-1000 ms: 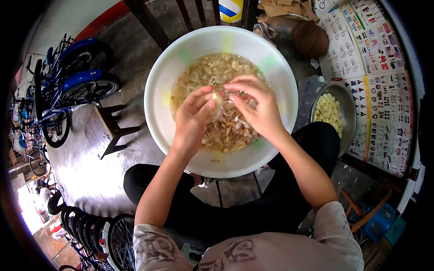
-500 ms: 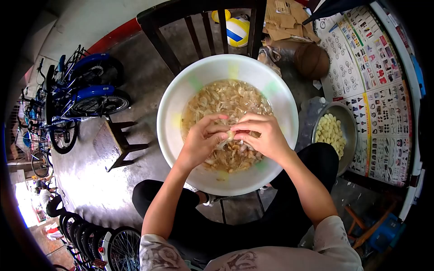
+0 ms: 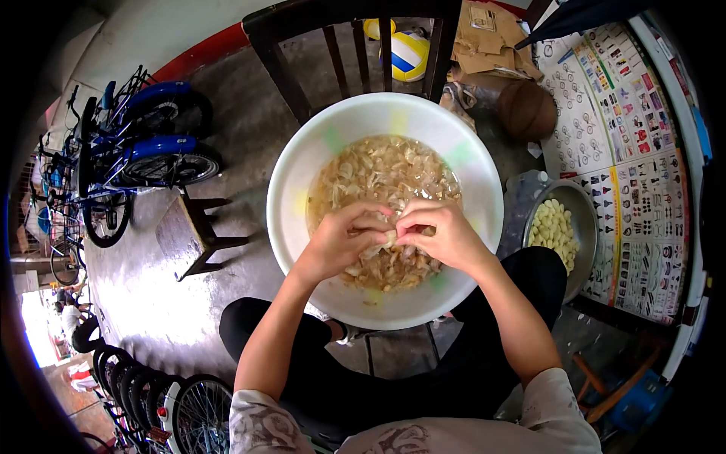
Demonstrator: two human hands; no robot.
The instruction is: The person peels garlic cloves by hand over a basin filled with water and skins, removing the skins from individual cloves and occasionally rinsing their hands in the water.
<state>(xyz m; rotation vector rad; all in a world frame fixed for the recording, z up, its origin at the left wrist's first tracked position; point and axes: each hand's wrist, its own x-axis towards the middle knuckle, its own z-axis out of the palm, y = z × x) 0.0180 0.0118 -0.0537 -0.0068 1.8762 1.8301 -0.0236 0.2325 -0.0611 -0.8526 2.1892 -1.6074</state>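
A large white plastic basin [image 3: 295, 200] holds water with many garlic cloves and loose papery skins [image 3: 386, 166] soaking in it. Over its near half, both hands meet fingertip to fingertip. My left hand [image 3: 344, 238] pinches a pale garlic clove [image 3: 391, 237] between thumb and fingers. From the other side, my right hand [image 3: 440, 233] has its thumb and forefinger pressed together against the clove; they partly cover its skin. To the right, a metal bowl [image 3: 588, 242] contains peeled garlic cloves [image 3: 553, 229].
A dark wooden chair [image 3: 336, 60] stands behind the basin, with a volleyball [image 3: 407, 57] beyond. A basketball [image 3: 527, 111] and cardboard [image 3: 488, 38] lie back right. A small wooden stool [image 3: 185, 231] and parked bicycles [image 3: 162, 163] are at left. A printed sheet [image 3: 605, 113] lies at right.
My fingertips have drawn slightly apart around the clove, the right hand's moving a little right. The whole view has shifted slightly.
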